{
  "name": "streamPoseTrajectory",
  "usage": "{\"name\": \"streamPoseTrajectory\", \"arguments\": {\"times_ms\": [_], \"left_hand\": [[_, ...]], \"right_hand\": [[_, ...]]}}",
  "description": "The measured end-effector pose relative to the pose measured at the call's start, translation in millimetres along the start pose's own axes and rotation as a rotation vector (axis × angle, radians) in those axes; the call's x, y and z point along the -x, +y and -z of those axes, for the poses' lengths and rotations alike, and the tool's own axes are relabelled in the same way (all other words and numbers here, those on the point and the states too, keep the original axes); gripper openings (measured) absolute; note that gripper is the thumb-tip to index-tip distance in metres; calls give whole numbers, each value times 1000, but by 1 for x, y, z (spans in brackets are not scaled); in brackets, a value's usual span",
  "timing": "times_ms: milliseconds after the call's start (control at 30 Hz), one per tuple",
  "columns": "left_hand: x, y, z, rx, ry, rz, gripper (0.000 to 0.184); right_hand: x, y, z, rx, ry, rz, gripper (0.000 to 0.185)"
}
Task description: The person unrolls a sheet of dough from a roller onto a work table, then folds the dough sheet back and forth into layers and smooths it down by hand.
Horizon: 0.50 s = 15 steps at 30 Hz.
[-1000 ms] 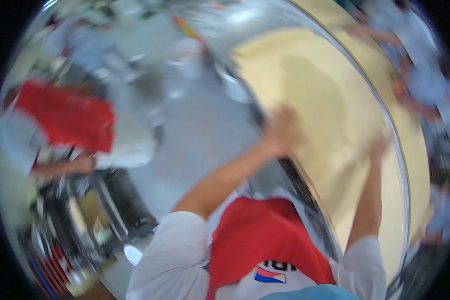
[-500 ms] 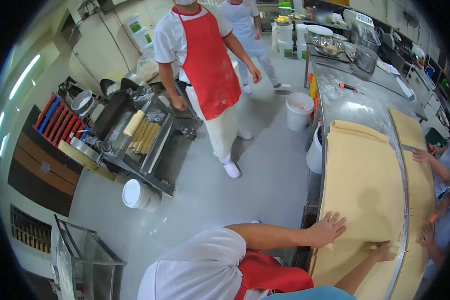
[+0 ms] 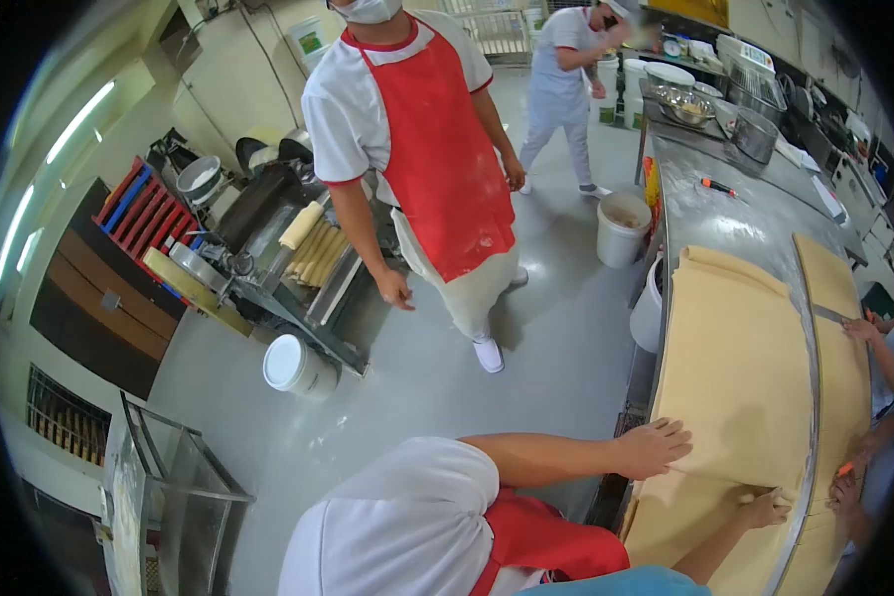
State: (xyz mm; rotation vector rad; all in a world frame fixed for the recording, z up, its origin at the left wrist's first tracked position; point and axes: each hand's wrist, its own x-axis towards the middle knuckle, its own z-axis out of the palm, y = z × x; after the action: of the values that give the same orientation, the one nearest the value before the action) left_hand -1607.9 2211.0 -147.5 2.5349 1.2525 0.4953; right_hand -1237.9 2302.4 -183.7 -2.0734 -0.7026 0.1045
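A wide, pale yellow dough sheet (image 3: 735,377) lies on the metal table, folded over at its far end. Flat on its left side rests my left hand (image 3: 654,449), fingers spread, holding nothing. My right hand (image 3: 765,511) is closed low at the sheet's right edge, beside a crosswise line in the dough. A small pale bit shows at its fingers, too little to name. To the right, past a grey strip (image 3: 813,397), lies a narrower dough band (image 3: 832,368). Another person's hand (image 3: 848,495) is there near an orange-handled tool (image 3: 844,469).
A person in a red apron (image 3: 432,149) stands across the aisle; another person (image 3: 566,89) is farther back. White buckets (image 3: 623,230) stand beside the metal table (image 3: 715,214), where an orange-and-black tool (image 3: 718,187) lies. A dough machine (image 3: 298,268) and lidded bucket (image 3: 293,363) are left.
The scene has shifted right and slightly down in view. The person in the red apron has come closer, and the farther person has turned and raised a hand. My hands stay nearly in place.
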Motion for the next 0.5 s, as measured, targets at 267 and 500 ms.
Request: {"name": "streamPoseTrajectory", "arguments": {"times_ms": [267, 500], "left_hand": [[137, -61, 7, -34, 34, 245, 76], [189, -57, 22, -17, 8, 498, 72]], "right_hand": [[-31, 70, -12, 31, -28, 267, 63], [-5, 50, 8, 13, -83, 240, 60]]}}
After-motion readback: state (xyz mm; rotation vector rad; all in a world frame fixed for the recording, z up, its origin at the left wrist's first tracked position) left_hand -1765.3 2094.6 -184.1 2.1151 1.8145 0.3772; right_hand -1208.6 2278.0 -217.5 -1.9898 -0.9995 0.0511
